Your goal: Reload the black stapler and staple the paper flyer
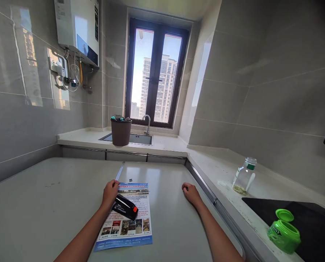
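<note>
The fingers (115,183) of the left hand (109,193) are curling inward at the upper left edge of a printed paper flyer (128,226) with blue borders; I cannot tell whether they are pinching the paper. The fingers of the right hand (191,193) are folding together into a loose fist, resting on the pale, smooth tabletop (167,225), well apart from the flyer.

Beyond the table, a dark brown, round bucket (121,133) is standing on the white counter (169,145) at the sink (140,139), and dark and teal items are filling it to the rim. On the right, a clear, narrow-necked bottle (244,178) with a green band is holding a shallow layer of pale yellowish-green bits. Nearer, a bright green, squat plastic tub (284,236) is standing with its round lid tilting open; its contents are not showing.

A glossy black, elongated stapler-shaped tool (125,207) is lying aslant on the flyer, just beside the left hand, its orange-red square patch facing lower right. Red headline characters are running across the flyer's top, and small photographs are lining its lower part. Two tiny dark pieces (130,180) are lying just above it
</note>
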A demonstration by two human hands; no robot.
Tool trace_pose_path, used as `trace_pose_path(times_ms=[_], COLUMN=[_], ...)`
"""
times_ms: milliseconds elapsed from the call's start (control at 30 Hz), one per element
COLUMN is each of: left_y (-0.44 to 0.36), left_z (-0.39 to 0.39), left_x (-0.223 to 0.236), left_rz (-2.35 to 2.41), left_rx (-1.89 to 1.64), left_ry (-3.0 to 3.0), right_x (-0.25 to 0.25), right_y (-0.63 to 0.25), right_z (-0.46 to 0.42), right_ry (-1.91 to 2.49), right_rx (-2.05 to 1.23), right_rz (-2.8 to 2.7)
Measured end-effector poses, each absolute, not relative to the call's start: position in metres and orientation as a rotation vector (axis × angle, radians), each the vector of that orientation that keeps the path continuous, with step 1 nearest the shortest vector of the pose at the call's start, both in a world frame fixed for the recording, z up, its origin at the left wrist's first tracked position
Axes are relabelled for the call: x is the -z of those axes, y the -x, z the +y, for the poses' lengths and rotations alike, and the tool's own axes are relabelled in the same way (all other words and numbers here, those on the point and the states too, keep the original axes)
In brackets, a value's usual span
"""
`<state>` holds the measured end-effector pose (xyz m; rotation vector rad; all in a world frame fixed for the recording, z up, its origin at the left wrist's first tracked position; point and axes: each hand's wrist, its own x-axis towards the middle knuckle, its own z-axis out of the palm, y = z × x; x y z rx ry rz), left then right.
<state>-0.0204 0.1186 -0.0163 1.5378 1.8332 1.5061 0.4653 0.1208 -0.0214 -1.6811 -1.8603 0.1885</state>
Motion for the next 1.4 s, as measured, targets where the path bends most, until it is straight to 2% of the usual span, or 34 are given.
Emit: trace_pose_path(times_ms=[167,333,533,733,900,1100,1400], left_y=[0.020,0.020,0.019,0.021,0.021,0.020,0.008], left_z=[0.119,0.119,0.115,0.115,0.117,0.114,0.107], left_x=[0.017,0.017,0.015,0.015,0.014,0.012,0.006], left_rz=[1.820,1.822,1.810,1.804,1.801,1.772,1.633], left_rx=[-1.509,-1.514,-1.527,-1.538,-1.536,-1.546,-1.490], left_ry=[-1.544,-1.521,-1.509,-1.499,-1.477,-1.442,-1.599], right_x=[0.014,0.002,-0.007,-0.022,-0.025,-0.011,-0.012], right_y=[-0.455,-0.400,-0.282,-0.212,-0.205,-0.202,-0.267], right_z=[0.116,0.104,0.070,0.056,0.047,0.043,0.039], right_ry=[1.642,1.487,1.113,1.072,0.882,1.093,1.207], right_rx=[-0.159,-0.196,-0.679,-0.767,-0.796,-0.558,-0.583], right_rz=[-1.887,-1.971,-2.089,-2.173,-2.257,-2.398,-2.289])
